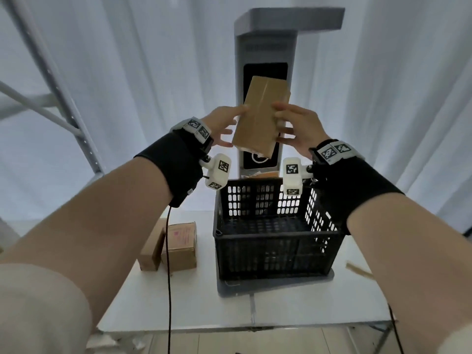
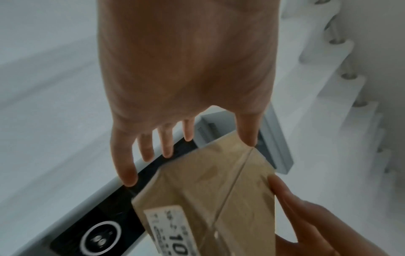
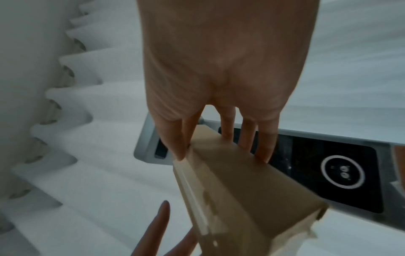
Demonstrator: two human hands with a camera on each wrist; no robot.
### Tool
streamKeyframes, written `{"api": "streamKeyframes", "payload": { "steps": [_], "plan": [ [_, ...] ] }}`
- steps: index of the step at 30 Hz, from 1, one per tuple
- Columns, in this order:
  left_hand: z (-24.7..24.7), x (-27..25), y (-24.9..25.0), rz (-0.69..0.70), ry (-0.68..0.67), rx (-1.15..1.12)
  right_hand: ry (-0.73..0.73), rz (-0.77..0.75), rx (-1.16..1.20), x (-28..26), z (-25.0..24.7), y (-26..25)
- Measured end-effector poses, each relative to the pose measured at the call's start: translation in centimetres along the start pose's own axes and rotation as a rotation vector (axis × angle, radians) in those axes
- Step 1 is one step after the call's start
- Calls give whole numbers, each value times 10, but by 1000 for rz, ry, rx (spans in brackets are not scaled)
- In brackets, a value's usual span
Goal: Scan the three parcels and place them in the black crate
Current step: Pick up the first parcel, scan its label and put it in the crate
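Note:
A brown cardboard parcel (image 1: 260,116) is held up in front of the black panel of the grey scanner (image 1: 265,47), above the black crate (image 1: 275,251). My right hand (image 1: 281,121) grips its right side, thumb in front and fingers (image 3: 265,149) behind. My left hand (image 1: 231,126) is at its left edge with straight, spread fingers (image 2: 127,169); the thumb tip touches a corner. The parcel's white printed label (image 2: 168,228) faces the scanner panel (image 2: 105,216). Two more parcels (image 1: 180,245) (image 1: 150,249) lie on the white table left of the crate. The crate looks empty.
The crate stands on a grey base plate (image 1: 255,284) at the table's middle. A metal rack frame (image 1: 63,98) rises at the left and white curtains hang behind. A cardboard strip (image 1: 357,270) lies at the right. Black cables (image 1: 168,277) hang from both wrists.

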State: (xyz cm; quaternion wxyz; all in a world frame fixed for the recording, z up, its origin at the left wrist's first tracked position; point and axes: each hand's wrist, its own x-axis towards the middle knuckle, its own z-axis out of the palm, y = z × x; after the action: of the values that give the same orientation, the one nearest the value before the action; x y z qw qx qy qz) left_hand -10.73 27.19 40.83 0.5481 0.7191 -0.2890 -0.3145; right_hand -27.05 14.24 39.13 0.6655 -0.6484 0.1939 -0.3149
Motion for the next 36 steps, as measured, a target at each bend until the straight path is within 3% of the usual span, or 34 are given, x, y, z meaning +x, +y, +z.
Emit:
{"api": "streamKeyframes", "payload": {
  "steps": [5, 12, 21, 30, 33, 36],
  "plan": [
    [8, -26, 47, 212, 40, 47, -42, -122, 46, -7, 10, -43],
    [15, -38, 86, 310, 84, 93, -42, -131, -95, -4, 17, -79],
    [47, -55, 115, 307, 74, -46, 9, -104, -149, -1, -3, -102],
    [51, -63, 105, 306, -40, 78, -52, -32, -176, -9, -10, -102],
    [50, -71, 104, 321, -56, -1, -27, -64, -96, -13, -14, -105],
    [48, -79, 103, 351, -84, -6, -99, -103, 65, -20, -18, -108]
  ]
}}
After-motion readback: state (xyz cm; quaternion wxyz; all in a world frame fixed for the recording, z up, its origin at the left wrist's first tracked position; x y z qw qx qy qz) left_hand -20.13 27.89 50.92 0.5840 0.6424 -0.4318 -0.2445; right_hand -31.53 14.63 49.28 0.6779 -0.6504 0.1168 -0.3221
